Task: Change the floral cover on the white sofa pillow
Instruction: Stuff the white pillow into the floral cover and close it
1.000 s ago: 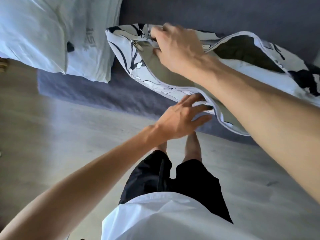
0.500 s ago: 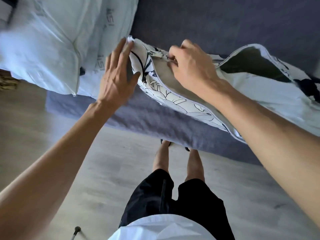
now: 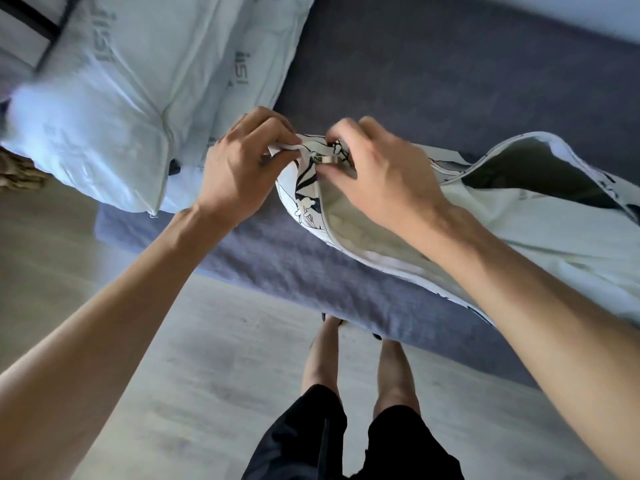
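Note:
The floral cover (image 3: pixel 304 199), white with black flower prints, lies on the blue sofa seat with its zipper side gaping open. Inside it shows the white pillow (image 3: pixel 540 230). My left hand (image 3: pixel 239 171) pinches the cover's corner at the zipper's end. My right hand (image 3: pixel 381 174) pinches the metal zipper pull (image 3: pixel 327 158) right beside it. The two hands almost touch. The right end of the cover runs out of view.
Two white pillows in clear plastic wrap (image 3: pixel 131 98) lie on the sofa's left end. The blue sofa seat (image 3: pixel 415 81) stretches behind the cover. The pale wooden floor (image 3: pixel 194 358) and my legs in black shorts (image 3: pixel 346 441) are below.
My left hand rose from the cover's lower edge to its left corner and now pinches it. My right hand stayed at the zipper end and now pinches the pull.

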